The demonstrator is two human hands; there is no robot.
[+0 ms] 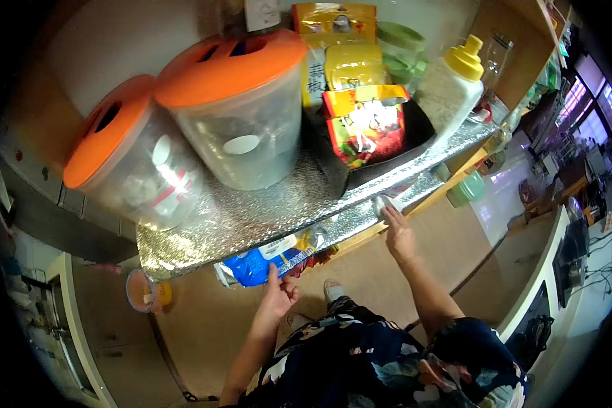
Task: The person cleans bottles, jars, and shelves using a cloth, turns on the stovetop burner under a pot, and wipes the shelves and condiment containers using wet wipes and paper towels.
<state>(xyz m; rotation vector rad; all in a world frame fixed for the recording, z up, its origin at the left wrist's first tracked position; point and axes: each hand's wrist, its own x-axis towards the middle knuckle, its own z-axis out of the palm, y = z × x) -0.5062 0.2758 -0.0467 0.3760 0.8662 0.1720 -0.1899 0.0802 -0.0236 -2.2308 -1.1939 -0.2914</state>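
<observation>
My left hand [279,294] is at the front of the lower shelf, its index finger stretched up against a blue packet [253,268] and its other fingers partly curled. It does not grip the packet. To the right, my right hand [398,234] reaches into the lower shelf. Its fingers are closed around a small whitish thing [381,202] whose kind I cannot make out, mostly hidden under the upper shelf. Foil lining [343,231] covers that lower shelf.
The foil-covered upper shelf [251,211] bears two clear containers with orange lids [231,68], a red and yellow food packet [367,129] in a dark tray, yellow packets, a green-lidded jar [400,44] and a yellow-capped bottle [452,88]. A bin [141,291] stands on the floor.
</observation>
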